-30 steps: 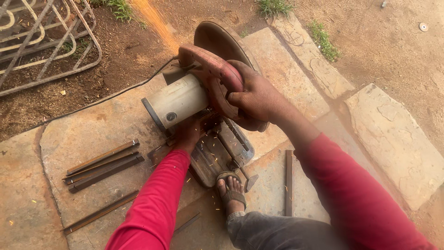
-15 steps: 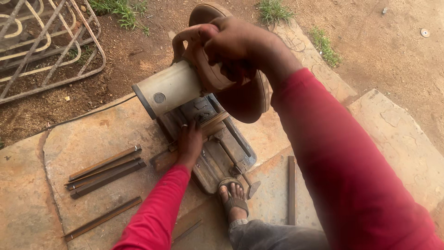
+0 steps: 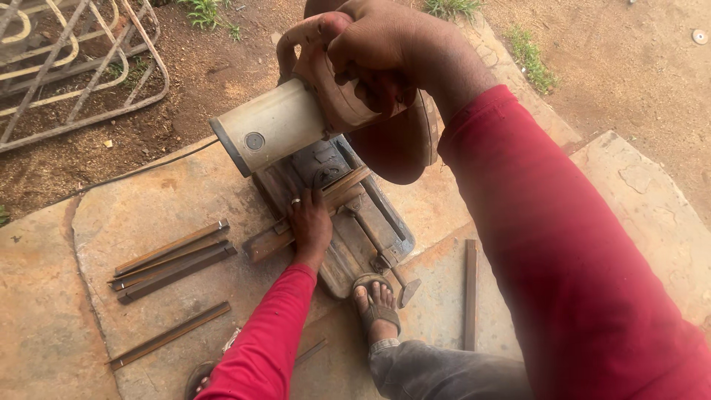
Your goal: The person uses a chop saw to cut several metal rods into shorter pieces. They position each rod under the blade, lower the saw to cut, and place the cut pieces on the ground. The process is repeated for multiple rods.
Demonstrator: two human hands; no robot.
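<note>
metal bars (image 3: 172, 254) left of chop saw (image 3: 326, 155), grille (image 3: 74, 67) behind
</note>
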